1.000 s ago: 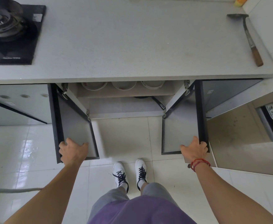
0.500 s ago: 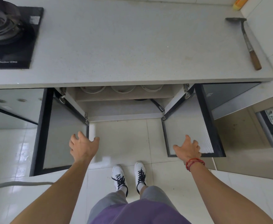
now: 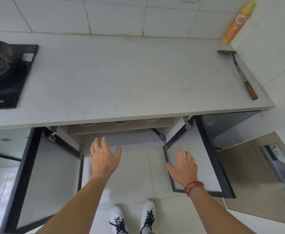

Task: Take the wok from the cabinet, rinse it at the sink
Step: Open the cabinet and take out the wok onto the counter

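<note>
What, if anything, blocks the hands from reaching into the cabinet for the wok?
Nothing visible does. The left door and right door stand wide open, and the left hand and right hand hover open before the gap. The countertop hides most of the inside, so the wok itself cannot be made out.

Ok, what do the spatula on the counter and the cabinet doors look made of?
Spatula: dull grey metal blade and shaft, brown handle that looks like wood. Cabinet doors: pale frosted panels, glass or acrylic by the look, in matte black frames, perhaps metal.
</note>
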`<state>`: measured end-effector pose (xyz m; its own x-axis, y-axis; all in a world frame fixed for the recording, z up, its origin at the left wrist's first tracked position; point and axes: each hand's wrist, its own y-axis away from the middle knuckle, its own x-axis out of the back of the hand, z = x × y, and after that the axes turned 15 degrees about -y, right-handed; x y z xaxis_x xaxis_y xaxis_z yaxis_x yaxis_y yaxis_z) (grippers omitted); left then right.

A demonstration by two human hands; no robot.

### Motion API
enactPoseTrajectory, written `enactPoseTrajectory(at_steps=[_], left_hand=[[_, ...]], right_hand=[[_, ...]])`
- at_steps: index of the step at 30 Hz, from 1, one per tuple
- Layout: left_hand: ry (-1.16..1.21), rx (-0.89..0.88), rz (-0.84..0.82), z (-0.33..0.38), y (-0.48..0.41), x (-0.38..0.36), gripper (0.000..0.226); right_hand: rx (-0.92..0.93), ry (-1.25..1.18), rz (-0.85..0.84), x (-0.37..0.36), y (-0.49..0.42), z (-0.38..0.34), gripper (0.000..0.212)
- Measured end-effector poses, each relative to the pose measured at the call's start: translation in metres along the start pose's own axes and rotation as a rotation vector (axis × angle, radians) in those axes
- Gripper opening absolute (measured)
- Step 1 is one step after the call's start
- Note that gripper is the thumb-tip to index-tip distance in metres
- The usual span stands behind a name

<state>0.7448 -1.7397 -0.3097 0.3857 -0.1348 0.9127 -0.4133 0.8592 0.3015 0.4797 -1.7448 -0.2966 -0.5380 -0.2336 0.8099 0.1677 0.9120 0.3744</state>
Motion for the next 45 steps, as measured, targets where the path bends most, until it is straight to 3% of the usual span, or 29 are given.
enactPoseTrajectory(at_steps=[3,7,16,27,36,45], left_hand=[[-0.169,-0.183,0.034,0.017,-0.011,-0.007,0.078],[-0.278,-0.296,0.044,0.035,-0.030,-0.026,0.080],[-0.336,-0.315,-0.041,0.046,-0.077,-0.128,0.080],[-0.392,-0.444,0.055,0.023,-0.209,-0.303,0.089],[-0.484,-0.596,0.138,0.013,-0.327,-0.456,0.079],[-0.456,-0.599,0.220,0.021,-0.410,-0.533,0.091]], right_hand=[[0.044,0.022,0.007,0.001,-0.015,-0.003,0.072],[0.094,0.059,0.012,-0.008,-0.042,0.002,0.073],[0.132,0.107,-0.024,-0.070,-0.123,0.037,0.075],[0.149,0.150,0.007,-0.217,-0.268,0.121,0.079],[0.253,0.238,0.070,-0.334,-0.407,0.170,0.076],[0.272,0.222,0.169,-0.392,-0.521,0.185,0.077]])
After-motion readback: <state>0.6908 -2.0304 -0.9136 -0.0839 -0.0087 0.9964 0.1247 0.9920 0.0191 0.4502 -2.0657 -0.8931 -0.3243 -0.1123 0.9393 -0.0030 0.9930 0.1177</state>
